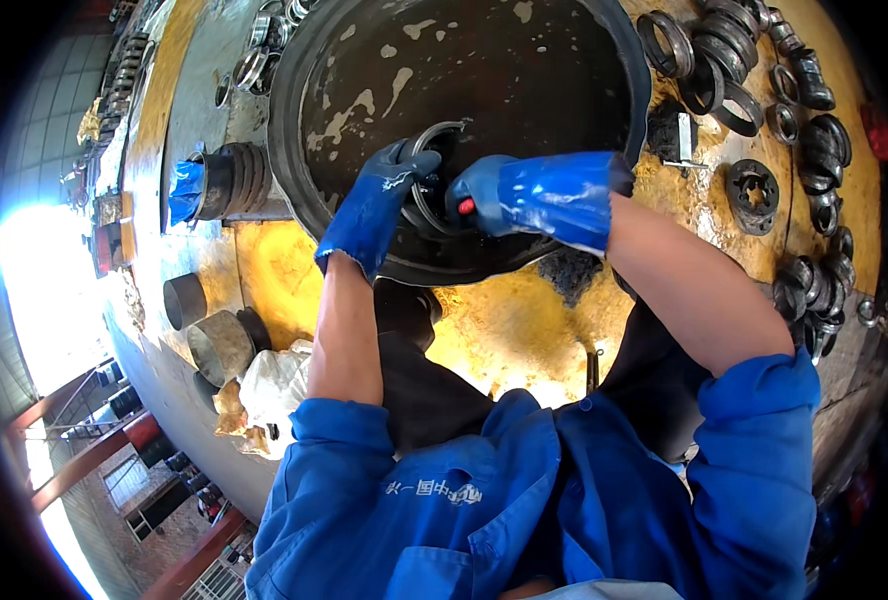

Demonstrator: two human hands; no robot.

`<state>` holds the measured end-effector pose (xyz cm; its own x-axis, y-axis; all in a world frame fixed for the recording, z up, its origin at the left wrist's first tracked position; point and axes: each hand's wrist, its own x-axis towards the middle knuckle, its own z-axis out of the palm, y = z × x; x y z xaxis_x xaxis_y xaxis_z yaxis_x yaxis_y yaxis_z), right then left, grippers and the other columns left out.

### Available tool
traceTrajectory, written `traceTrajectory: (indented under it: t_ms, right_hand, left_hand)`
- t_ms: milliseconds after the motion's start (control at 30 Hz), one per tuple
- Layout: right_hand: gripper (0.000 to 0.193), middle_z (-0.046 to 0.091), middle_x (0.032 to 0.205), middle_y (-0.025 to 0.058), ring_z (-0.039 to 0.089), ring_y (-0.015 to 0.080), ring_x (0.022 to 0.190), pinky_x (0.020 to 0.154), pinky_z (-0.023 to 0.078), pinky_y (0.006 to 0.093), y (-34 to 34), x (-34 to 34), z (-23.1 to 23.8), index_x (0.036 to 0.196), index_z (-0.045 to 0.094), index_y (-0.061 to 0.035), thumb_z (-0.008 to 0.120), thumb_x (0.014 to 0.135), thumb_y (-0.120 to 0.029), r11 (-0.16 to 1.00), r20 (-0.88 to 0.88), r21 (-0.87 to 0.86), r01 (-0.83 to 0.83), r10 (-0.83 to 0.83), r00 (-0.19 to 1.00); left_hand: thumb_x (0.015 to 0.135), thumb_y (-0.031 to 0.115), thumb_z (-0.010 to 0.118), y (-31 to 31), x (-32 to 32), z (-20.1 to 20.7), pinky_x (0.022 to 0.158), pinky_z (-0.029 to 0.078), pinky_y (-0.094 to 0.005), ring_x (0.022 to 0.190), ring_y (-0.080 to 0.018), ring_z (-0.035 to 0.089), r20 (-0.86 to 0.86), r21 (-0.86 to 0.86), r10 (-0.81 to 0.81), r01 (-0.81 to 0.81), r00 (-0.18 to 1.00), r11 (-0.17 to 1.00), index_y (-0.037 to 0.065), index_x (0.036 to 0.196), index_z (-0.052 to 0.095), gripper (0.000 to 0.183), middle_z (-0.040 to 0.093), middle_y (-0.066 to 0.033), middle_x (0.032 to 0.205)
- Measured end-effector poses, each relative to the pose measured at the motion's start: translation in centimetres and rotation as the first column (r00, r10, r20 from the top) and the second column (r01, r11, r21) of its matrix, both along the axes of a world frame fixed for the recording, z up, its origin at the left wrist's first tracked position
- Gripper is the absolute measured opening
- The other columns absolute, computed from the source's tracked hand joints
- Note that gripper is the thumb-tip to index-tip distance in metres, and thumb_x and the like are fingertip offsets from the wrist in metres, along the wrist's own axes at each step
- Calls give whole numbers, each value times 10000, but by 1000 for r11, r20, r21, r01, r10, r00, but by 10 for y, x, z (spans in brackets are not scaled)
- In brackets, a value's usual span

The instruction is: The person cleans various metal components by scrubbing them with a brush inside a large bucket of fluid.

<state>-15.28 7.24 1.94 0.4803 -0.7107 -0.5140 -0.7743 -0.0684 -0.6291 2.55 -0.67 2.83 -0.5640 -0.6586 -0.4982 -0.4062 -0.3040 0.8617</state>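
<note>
Left hand (396,178): fingers bent over left rim of ring (420,212). Ring tilted, within outline of tub (288,110); we judge it heavy, stiff, slick, best taken by outer rim. Right hand (489,195): fingers wrapped round red-ended tool (466,206); tightness we cannot tell.

Dark metal rings (729,45) are grouped at the upper right of the frame, with a slotted disc (739,195) lying below them. At left, a ribbed cylinder (249,180) with blue sheeting (185,192) at its end is positioned above a dark sleeve (186,302), a grey cylinder (220,348) and a crumpled white bag (276,388).
</note>
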Motion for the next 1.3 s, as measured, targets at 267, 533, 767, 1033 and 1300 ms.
traceTrajectory:
  t_ms: [267,533,767,1033,1300]
  right_hand:
    - [361,722,1158,74,696,309,1097,923,558,414,19,1,-7,1225,713,-205,652,879,-121,971,-199,-156,-179,147,969]
    - [175,680,1152,31,644,225,1159,933,541,433,19,-10,-20,1017,726,-156,647,865,-196,642,-283,-699,-315,157,946]
    - [119,670,1208,39,642,245,1168,889,558,418,-1,-7,-43,953,713,-129,653,855,-157,519,2,-853,-49,97,995]
    - [205,639,1319,54,615,262,1249,918,550,404,19,13,-35,1067,714,-136,635,879,-158,648,-15,-761,21,-50,999]
    - [166,665,1236,64,637,257,1189,905,578,394,4,15,-58,983,736,-120,669,834,-152,509,79,-860,12,110,991]
  left_hand:
    - [939,289,731,31,2,-25,819,501,-274,901,-122,614,0,-118,160,-159,987,980,13,1222,663,401,670,-34,1015]
    - [970,293,674,47,17,-4,837,545,-314,989,-158,666,-44,58,233,-230,972,971,41,1315,627,430,684,-58,1135]
    - [988,295,666,24,18,-3,990,434,-295,1075,-134,580,-64,-34,105,-107,992,994,-9,1348,606,475,671,-56,1185]
    - [1037,387,586,32,28,12,995,438,-289,1108,-161,575,114,81,400,-410,909,909,3,1379,600,514,674,-50,1226]
    - [1045,375,565,18,39,-18,991,449,-295,1106,-174,587,-31,141,461,-453,887,880,4,1361,606,489,680,-67,1221]
